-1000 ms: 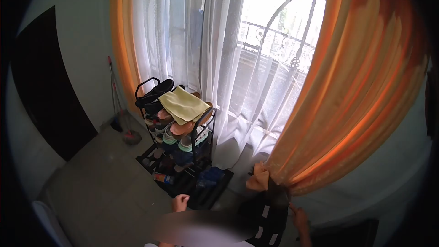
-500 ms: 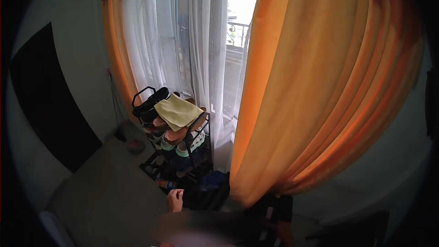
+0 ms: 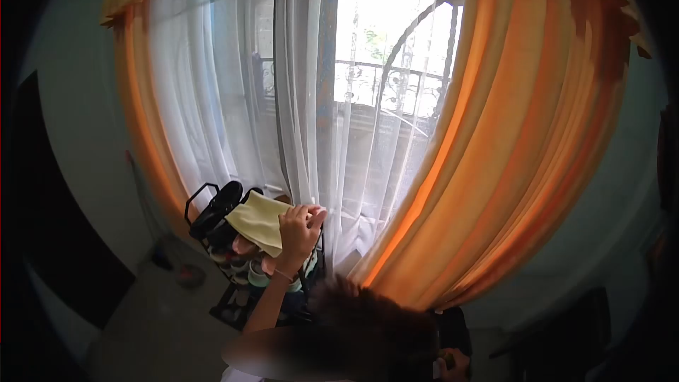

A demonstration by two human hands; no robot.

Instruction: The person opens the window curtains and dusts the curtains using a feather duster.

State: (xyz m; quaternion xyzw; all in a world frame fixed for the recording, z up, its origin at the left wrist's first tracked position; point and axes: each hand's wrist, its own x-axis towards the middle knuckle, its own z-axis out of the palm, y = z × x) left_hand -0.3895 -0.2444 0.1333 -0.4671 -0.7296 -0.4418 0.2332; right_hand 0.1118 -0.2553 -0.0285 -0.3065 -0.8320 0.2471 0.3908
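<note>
My left hand (image 3: 300, 230) is raised in front of the shoe rack, its fingers closed on the edge of the white sheer curtain (image 3: 357, 191), which bunches towards it. Behind the wrist, a pale yellow cloth (image 3: 256, 221) lies over the top of the rack. At the bottom right, my right hand (image 3: 456, 363) is partly in view and dim. Its fingers look curled around something small that I cannot make out. A dark, blurred mass of hair covers the space between the two arms.
The black shoe rack (image 3: 225, 317) holds several shoes and black sandals (image 3: 219, 206). Orange curtains (image 3: 516, 170) hang on both sides of the bright window. A broom and dustpan (image 3: 189, 276) stand by the left wall, near a dark door (image 3: 60, 219).
The view has tilted up and shows more window. My left hand has risen from below the rack to the sheer curtain. The right orange curtain has swung rightwards, uncovering more sheer fabric.
</note>
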